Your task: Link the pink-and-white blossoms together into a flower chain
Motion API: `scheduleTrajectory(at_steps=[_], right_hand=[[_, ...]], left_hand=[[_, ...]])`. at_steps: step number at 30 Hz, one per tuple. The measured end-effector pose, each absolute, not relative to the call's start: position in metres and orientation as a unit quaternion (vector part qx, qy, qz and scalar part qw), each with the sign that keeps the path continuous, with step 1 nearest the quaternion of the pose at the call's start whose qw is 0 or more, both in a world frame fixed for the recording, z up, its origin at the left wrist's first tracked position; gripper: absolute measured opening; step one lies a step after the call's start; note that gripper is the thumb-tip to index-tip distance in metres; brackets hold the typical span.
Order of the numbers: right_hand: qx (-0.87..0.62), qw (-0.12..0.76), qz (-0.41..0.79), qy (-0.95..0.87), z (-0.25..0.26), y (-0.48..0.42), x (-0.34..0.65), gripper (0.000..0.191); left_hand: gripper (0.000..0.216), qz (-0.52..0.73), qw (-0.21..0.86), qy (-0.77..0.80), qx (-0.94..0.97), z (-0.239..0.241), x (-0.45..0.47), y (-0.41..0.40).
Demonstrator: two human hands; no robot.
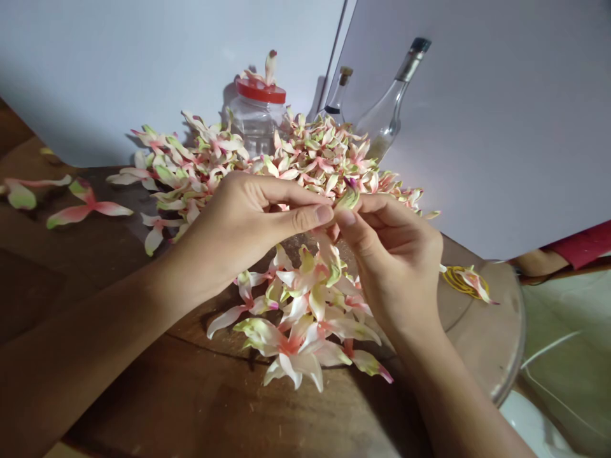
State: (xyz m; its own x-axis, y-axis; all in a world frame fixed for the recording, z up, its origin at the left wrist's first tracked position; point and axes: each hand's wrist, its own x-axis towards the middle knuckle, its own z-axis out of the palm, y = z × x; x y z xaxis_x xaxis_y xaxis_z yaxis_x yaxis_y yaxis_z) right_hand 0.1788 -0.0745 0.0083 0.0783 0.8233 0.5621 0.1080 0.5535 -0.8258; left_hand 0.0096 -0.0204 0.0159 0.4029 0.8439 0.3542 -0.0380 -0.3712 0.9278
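Observation:
My left hand [248,222] and my right hand [391,261] meet at the middle of the view, their fingertips pinching a pale green flower bud [347,199] between them. Below the hands lies a loose bunch of cream and pink flowers [305,312], its top end running up towards my fingers. I cannot tell whether the bunch is joined to the bud. A large heap of similar flowers [305,152] spreads behind my hands. Several loose flowers [86,207] lie apart on the wood at the left.
A plastic jar with a red lid [258,117] and glass bottles [384,117] stand behind the heap, against white boards [477,114]. Yellow rubber bands [461,282] lie on a round brown surface [482,331] at the right, beyond the wooden table [105,312].

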Motion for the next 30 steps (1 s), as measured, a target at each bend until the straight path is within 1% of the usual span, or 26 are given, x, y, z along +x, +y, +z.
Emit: scheduleTrajectory(at_steps=[8, 16, 21, 30], right_hand=[[-0.375, 0.640, 0.290, -0.605, 0.0079, -0.0737, 0.1817, 0.008], [-0.361, 0.643, 0.291, -0.610, 0.0045, -0.0727, 0.1808, 0.006], [-0.369, 0.645, 0.292, -0.602, 0.0057, -0.0733, 0.1803, 0.007], [-0.373, 0.641, 0.295, -0.602, 0.0050, -0.0727, 0.1816, 0.005]], left_hand=[[0.019, 0.453, 0.455, 0.302, 0.704, 0.0191, 0.0102, -0.0251], [0.015, 0.457, 0.463, 0.284, 0.704, 0.0203, 0.0088, -0.0221], [0.011, 0.452, 0.464, 0.287, 0.705, 0.0211, 0.0088, -0.0222], [0.017, 0.462, 0.478, 0.289, 0.689, 0.0184, 0.0104, -0.0222]])
